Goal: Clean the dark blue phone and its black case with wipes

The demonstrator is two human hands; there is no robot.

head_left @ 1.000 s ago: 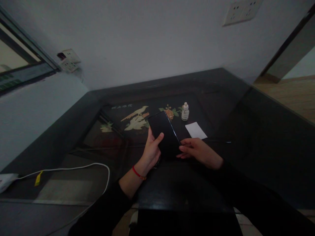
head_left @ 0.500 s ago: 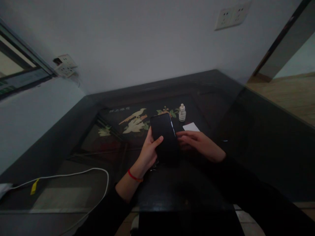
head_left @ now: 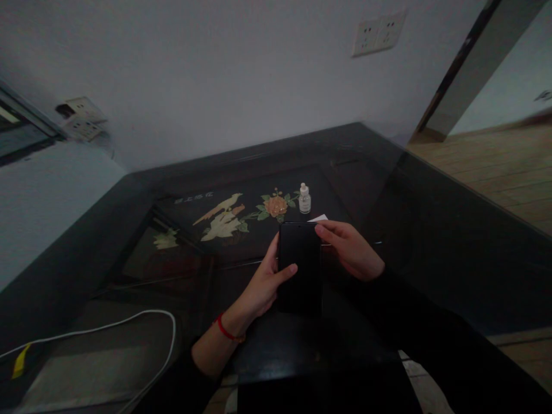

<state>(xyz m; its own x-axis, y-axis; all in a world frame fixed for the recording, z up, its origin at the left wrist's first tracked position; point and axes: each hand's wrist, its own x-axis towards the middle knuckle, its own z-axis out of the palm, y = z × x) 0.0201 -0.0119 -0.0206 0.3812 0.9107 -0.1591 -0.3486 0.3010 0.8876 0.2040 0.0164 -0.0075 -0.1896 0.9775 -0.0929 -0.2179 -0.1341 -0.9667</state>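
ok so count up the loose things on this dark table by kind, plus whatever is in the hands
Black phone, held in the left hand and right hand: 1
Small dropper bottle: 1
White card, mostly hidden: 1
White cable: 1
Total: 4

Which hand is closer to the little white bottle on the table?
The right hand. It grips the phone's upper right edge, just below the little white bottle. The left hand holds the phone's left side, lower and farther away.

Left hand [head_left: 263, 282] curls with thumb extended rightward; right hand [head_left: 351, 250] arches beside it, fingers bent.
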